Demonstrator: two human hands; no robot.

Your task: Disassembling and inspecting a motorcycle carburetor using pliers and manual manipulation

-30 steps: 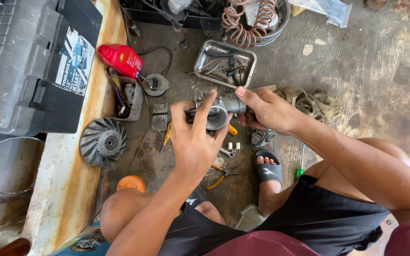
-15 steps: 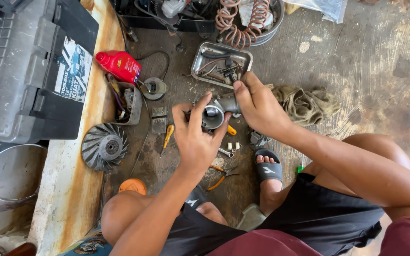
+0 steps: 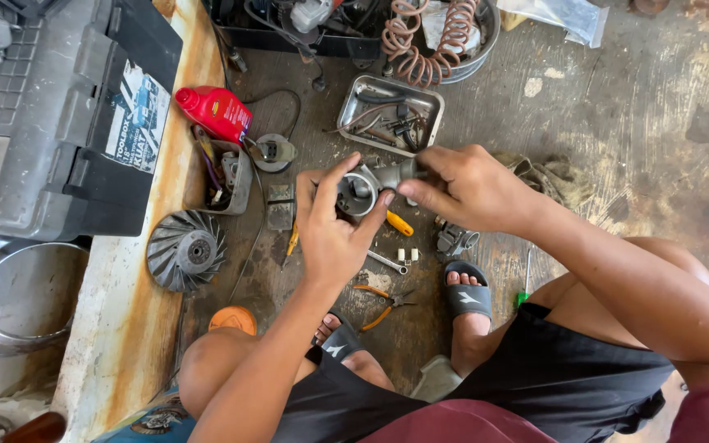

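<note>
My left hand [image 3: 331, 238] cupped the round mouth of the grey metal part [image 3: 368, 185]; my right hand [image 3: 469, 190] pinched its stem, the long axis running left to right between them, above the floor.

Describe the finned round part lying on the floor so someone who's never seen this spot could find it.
Start at the big grey toolbox on the left. Just below its lower right corner, beside the rusty floor strip, lies the grey fan wheel. It alone is a disc with curved blades around a central hub.
</note>
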